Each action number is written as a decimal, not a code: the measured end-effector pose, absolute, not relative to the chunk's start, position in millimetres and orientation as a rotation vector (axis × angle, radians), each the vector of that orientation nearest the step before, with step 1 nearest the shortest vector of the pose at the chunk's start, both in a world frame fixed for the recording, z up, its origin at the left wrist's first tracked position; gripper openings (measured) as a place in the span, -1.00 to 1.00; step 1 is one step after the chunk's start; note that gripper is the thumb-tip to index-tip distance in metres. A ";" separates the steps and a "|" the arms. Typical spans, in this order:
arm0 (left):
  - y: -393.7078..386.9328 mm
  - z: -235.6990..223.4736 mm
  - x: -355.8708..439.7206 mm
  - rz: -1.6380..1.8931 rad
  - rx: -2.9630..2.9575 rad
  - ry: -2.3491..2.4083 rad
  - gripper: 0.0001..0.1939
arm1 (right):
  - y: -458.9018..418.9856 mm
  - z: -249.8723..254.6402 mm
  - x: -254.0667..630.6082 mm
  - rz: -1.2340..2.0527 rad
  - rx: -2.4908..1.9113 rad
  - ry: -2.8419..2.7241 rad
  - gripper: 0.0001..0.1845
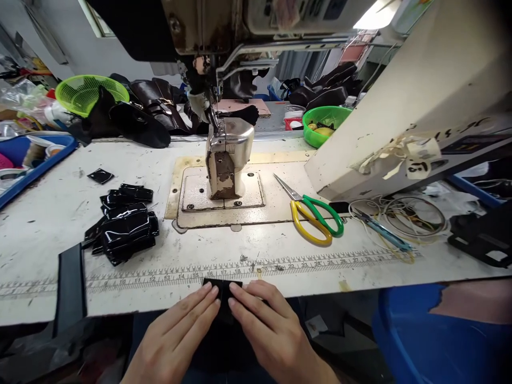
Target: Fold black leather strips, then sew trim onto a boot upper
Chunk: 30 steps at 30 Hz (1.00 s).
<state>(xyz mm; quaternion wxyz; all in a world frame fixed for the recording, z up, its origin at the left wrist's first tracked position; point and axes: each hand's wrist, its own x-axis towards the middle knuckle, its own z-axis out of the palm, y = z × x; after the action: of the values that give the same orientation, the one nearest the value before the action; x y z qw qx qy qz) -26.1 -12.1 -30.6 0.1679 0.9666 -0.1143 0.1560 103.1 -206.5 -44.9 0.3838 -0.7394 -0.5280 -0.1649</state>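
Note:
At the front edge of the table, a small black leather piece (222,288) lies between my two hands, with a line down its middle. The fingers of my left hand (176,330) are together and press on its left side. On its right side press the fingers of my right hand (272,325). Both thumbs are hidden, and most of the piece's lower part is lost against dark clothing. Just beyond, a printed ruler strip (176,277) runs across the tabletop. The post-bed sewing machine (228,154) stands behind it.
Shiny black pieces (126,224) are heaped at left, beside a black strip (72,288) hanging over the edge. Scissors (316,216) with green and yellow handles lie right, near a blue thread snipper (384,232) and coiled cord. A green bowl (324,125) stands behind.

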 end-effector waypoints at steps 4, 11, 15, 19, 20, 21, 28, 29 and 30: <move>-9.2 -28.6 -26.5 0.399 2.771 -0.354 -0.55 | -206.7 -43.8 103.2 -0.413 -1.886 -1.338 -0.74; -9.1 -28.8 -24.9 0.426 2.797 -0.377 -0.57 | -206.1 -43.4 103.1 -0.412 -1.881 -1.340 -0.75; -9.2 -27.4 -18.5 0.535 2.830 -0.456 -0.62 | -206.9 -45.2 102.6 -0.419 -1.863 -1.351 -0.76; -12.4 -28.9 -14.1 0.614 2.908 -0.497 -0.62 | -206.7 -44.4 101.2 -0.397 -1.902 -1.373 -0.73; -13.9 -30.6 -14.3 0.638 2.924 -0.511 -0.61 | -205.6 -44.1 100.1 -0.397 -1.927 -1.379 -0.71; -15.3 -32.8 -15.1 0.658 2.934 -0.518 -0.61 | -204.0 -43.8 98.6 -0.399 -1.959 -1.386 -0.69; -8.8 -35.5 -9.1 0.515 2.735 -0.338 -0.63 | -196.1 -53.5 90.6 -0.668 -2.140 -1.482 -0.63; -6.1 -33.1 -5.6 0.492 2.670 -0.350 -0.64 | -196.5 -57.1 92.3 -0.738 -2.140 -1.528 -0.65; -3.8 -31.2 -2.4 0.489 2.624 -0.378 -0.65 | -196.8 -61.4 94.7 -0.819 -2.127 -1.582 -0.67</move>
<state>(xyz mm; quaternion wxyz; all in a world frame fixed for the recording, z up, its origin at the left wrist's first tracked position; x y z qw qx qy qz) -2.4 -3.8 -31.2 0.2212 0.9492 -0.1366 0.1770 94.7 -196.8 -61.4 0.1827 -0.7537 -0.5606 -0.2903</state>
